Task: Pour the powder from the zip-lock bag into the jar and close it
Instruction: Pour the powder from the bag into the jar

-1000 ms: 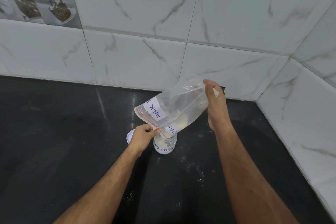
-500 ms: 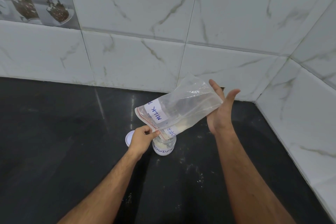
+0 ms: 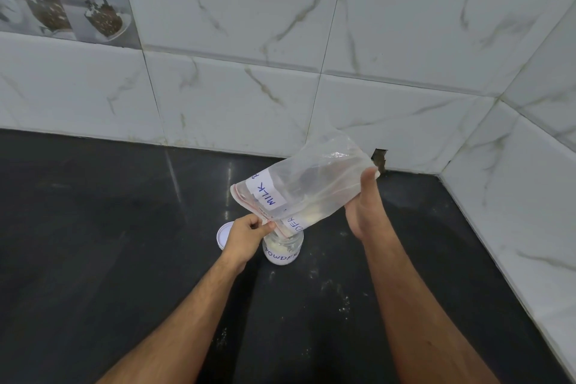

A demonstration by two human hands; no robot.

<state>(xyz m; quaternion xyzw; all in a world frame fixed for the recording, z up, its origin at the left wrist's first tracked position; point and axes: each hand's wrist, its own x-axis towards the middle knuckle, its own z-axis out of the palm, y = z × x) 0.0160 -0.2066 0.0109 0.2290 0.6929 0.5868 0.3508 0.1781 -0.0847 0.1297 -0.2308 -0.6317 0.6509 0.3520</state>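
A clear zip-lock bag (image 3: 311, 187) labelled "MILK POWDER" is tilted with its open mouth down over a small glass jar (image 3: 282, 254) labelled "POWDER". The jar stands open on the black counter with pale powder inside. A little powder is left in the bag's lower fold. My left hand (image 3: 246, 235) pinches the bag's zip edge right at the jar's mouth. My right hand (image 3: 360, 209) is at the bag's raised bottom end, thumb on its corner and fingers hidden behind the plastic. The jar's white lid (image 3: 223, 235) lies flat just left of the jar, partly behind my left hand.
The black counter (image 3: 93, 243) runs into a corner of white marble-look tiled walls, at the back (image 3: 249, 103) and on the right (image 3: 514, 196). Specks of spilled powder (image 3: 336, 287) lie on the counter in front of the jar.
My right hand gripped the bag's bottom end, opened with its palm away from it half a second ago, and is back against that end now. The left hand and the jar stayed put.
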